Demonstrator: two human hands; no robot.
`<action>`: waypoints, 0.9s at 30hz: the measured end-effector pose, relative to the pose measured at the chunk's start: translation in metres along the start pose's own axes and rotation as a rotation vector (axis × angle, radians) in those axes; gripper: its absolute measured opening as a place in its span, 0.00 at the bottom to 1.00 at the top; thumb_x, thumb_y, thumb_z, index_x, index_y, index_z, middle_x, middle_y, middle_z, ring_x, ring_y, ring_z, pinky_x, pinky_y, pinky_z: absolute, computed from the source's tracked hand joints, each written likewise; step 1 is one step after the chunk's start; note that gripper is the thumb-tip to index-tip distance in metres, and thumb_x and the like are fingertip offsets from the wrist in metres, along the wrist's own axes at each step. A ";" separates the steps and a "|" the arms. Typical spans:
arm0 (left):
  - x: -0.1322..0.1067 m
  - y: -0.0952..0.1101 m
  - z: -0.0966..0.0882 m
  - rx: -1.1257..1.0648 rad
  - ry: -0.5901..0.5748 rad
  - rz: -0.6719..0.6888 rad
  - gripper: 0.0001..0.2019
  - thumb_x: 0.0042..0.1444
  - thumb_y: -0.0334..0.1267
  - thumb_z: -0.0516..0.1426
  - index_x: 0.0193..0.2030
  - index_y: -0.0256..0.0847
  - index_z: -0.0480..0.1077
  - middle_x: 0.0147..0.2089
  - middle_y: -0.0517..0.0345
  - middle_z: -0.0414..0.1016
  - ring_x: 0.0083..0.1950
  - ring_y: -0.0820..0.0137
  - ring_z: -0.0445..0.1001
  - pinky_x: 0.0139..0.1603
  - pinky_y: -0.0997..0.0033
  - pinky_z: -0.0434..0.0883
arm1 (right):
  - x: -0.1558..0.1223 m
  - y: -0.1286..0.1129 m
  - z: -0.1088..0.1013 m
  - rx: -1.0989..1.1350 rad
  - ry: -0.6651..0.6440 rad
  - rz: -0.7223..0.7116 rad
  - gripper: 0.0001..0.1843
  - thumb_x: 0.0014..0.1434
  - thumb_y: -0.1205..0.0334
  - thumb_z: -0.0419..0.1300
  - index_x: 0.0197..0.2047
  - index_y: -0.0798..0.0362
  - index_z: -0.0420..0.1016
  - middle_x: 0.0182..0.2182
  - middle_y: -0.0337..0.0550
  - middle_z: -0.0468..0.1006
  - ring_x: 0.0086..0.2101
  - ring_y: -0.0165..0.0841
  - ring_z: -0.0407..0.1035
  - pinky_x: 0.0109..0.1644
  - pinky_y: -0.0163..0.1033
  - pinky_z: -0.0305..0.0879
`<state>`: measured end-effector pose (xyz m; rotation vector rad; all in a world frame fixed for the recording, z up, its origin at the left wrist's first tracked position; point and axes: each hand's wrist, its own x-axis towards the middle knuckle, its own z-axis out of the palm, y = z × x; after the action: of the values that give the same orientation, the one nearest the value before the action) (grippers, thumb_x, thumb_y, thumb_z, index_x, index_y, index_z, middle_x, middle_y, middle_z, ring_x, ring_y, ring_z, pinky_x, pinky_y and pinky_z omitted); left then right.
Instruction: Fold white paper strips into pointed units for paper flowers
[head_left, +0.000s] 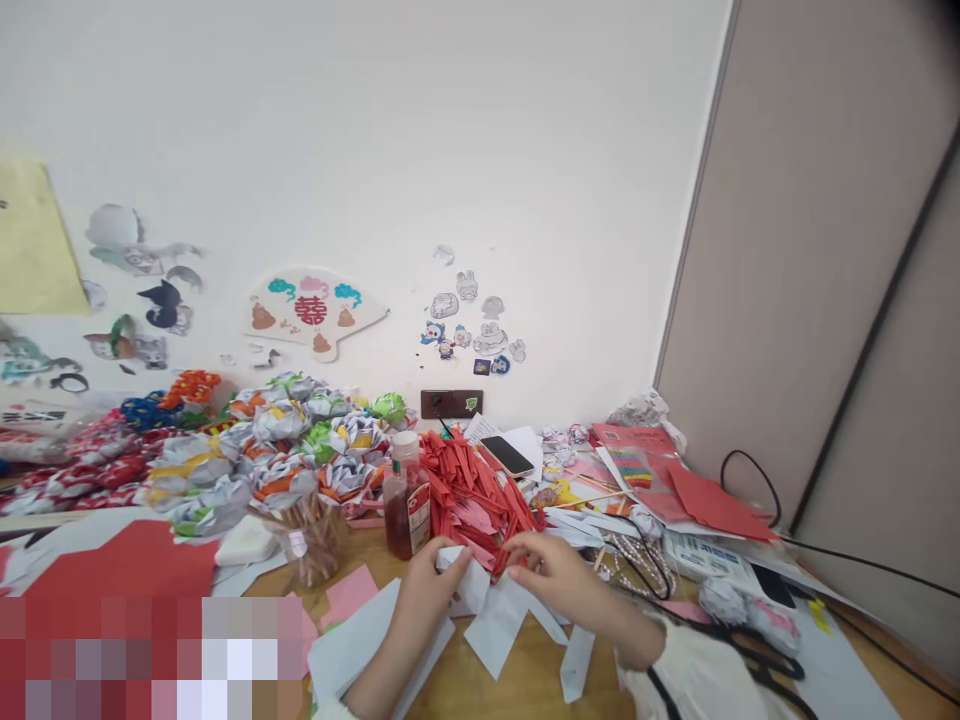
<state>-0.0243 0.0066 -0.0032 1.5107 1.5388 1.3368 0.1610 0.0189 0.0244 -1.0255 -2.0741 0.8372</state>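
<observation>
My left hand pinches a folded piece of white paper between thumb and fingers, low over the front of the table. Close to its right, my right hand is bent over the near edge of a heap of red folded paper strips. Its thumb and forefinger look apart, with red showing between them; whether they touch a strip I cannot make out. Beneath both hands lie loose white paper pieces. A bottle of dark red liquid stands just beyond my left hand.
A cup of wooden sticks stands left of the bottle. Crumpled paper flowers pile up against the wall. Behind the strips lies a phone. Scissors, cables and red sheets are on the right.
</observation>
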 end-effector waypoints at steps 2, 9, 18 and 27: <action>-0.002 0.003 0.003 -0.145 -0.039 -0.063 0.14 0.42 0.49 0.55 0.24 0.38 0.63 0.13 0.66 0.64 0.13 0.74 0.63 0.14 0.76 0.60 | -0.003 0.010 0.021 0.209 0.029 0.026 0.15 0.49 0.58 0.55 0.40 0.55 0.69 0.29 0.42 0.74 0.29 0.31 0.67 0.33 0.35 0.62; -0.006 0.008 0.013 -0.403 -0.182 -0.224 0.20 0.32 0.52 0.61 0.26 0.38 0.62 0.15 0.62 0.71 0.17 0.71 0.70 0.19 0.75 0.68 | 0.003 0.034 0.050 0.544 0.018 0.130 0.16 0.48 0.50 0.55 0.29 0.57 0.65 0.19 0.36 0.69 0.17 0.25 0.62 0.21 0.31 0.58; -0.009 0.014 0.009 -0.413 -0.219 -0.289 0.21 0.34 0.52 0.60 0.30 0.37 0.64 0.16 0.61 0.74 0.20 0.73 0.72 0.23 0.78 0.68 | 0.002 0.037 0.037 0.666 0.021 0.057 0.18 0.50 0.49 0.54 0.34 0.57 0.66 0.19 0.35 0.69 0.16 0.24 0.61 0.22 0.30 0.57; -0.009 0.012 0.009 -0.371 -0.195 -0.221 0.21 0.37 0.51 0.59 0.33 0.36 0.64 0.15 0.62 0.73 0.18 0.72 0.71 0.22 0.76 0.68 | 0.001 0.037 0.037 0.655 0.065 0.034 0.15 0.52 0.54 0.54 0.36 0.57 0.66 0.19 0.34 0.69 0.17 0.23 0.61 0.22 0.29 0.57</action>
<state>-0.0096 -0.0015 0.0032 1.1662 1.2161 1.2256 0.1465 0.0288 -0.0252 -0.7075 -1.5526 1.3570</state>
